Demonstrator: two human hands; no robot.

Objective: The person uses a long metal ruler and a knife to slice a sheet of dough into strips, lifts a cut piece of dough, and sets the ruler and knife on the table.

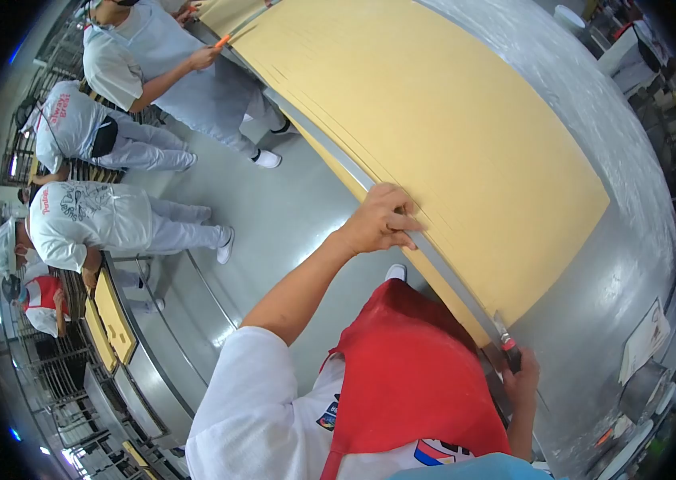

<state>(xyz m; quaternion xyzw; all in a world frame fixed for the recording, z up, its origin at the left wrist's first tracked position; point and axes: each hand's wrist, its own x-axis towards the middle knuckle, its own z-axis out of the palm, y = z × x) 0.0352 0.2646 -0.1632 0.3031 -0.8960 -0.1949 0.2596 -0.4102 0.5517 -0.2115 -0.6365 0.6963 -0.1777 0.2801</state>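
A wide yellow dough-like sheet (450,136) lies on the metal table. Along its near edge runs a long metal straightedge (346,162). My left hand (386,218) is closed around the straightedge about midway, fingers bent over it. In my right hand (523,381) is a knife (508,340) with a red and black handle, its blade at the sheet's near right corner beside the straightedge. A narrow yellow strip (466,312) shows on the near side of the straightedge. Several thin parallel lines mark the sheet close to that edge.
Across the sheet's far end, a co-worker (182,64) in an apron holds an orange-handled tool (224,40). Other workers (90,220) stand by racks at left. Yellow pieces lie on a tray (124,352). Papers (644,340) and a metal pot (644,392) sit at right.
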